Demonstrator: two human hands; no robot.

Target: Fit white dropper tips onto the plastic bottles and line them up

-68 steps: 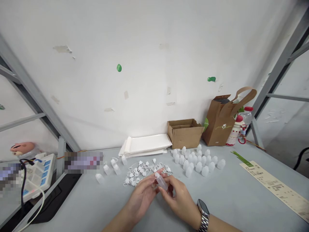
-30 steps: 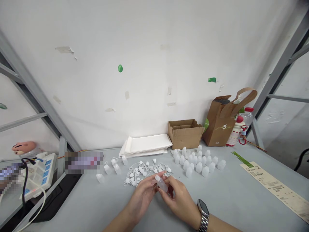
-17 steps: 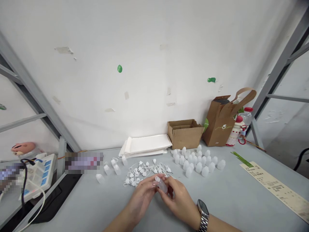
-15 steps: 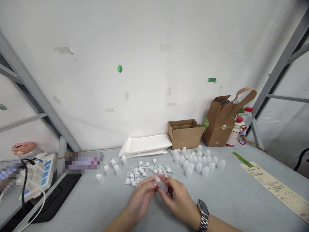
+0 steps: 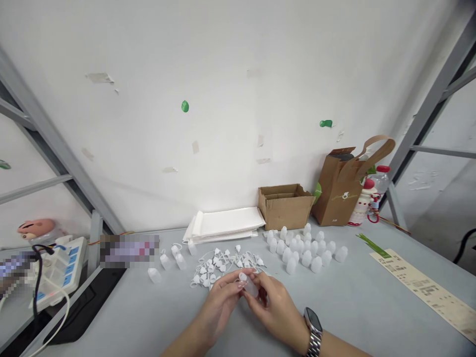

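"What room have we?"
"Open counter (image 5: 357, 307) at 3 and 9 o'clock; tethered caps (image 5: 223, 262) at 12."
"Our bottle (image 5: 249, 285)?"
"Frosted, tilted, mid-counter, pinched between our curled left hand (image 5: 221, 302) and right hand (image 5: 277, 310)."

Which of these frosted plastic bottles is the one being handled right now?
The translucent frosted plastic bottle held tilted between the left hand and right hand. It alone is off the grey tabletop; the other bottles all rest on it.
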